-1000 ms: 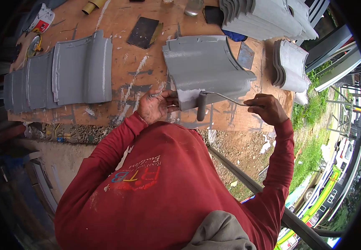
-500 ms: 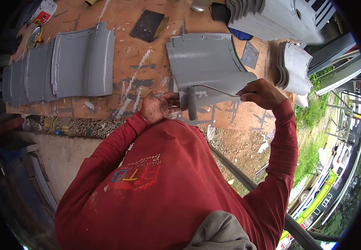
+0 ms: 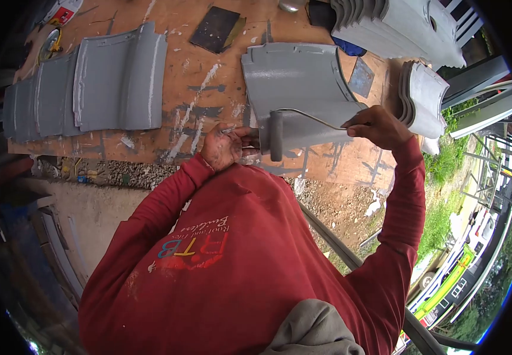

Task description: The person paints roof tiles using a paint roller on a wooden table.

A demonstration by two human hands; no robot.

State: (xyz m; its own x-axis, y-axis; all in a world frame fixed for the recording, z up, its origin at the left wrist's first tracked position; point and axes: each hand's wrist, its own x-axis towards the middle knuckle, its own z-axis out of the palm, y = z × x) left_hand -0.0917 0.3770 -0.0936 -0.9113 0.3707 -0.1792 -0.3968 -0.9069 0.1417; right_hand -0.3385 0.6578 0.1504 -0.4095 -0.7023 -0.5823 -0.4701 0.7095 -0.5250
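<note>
A grey roof tile (image 3: 297, 68), wet and shiny in places, lies on the wooden table in front of me. My left hand (image 3: 225, 147), smudged with paint, is at the tile's near left corner, fingers closed on its edge. My right hand (image 3: 380, 127) grips a paint roller (image 3: 276, 137) by the end of its bent wire frame. The roller's grey sleeve rests against the tile's near left part, just beside my left fingers. Under my right fist the handle is mostly hidden.
Several grey-coated tiles (image 3: 117, 83) overlap at the left of the paint-streaked table (image 3: 208, 94). Unpainted tiles are stacked at the upper right (image 3: 398, 29) and right (image 3: 424, 97). A dark flat sheet (image 3: 214, 28) lies behind. Gravel (image 3: 129, 174) lies below the table's near edge.
The roller and my right hand have shifted slightly right, and the roller sleeve now stands straighter. My left hand stays at the tile's corner. The view has shifted a little.
</note>
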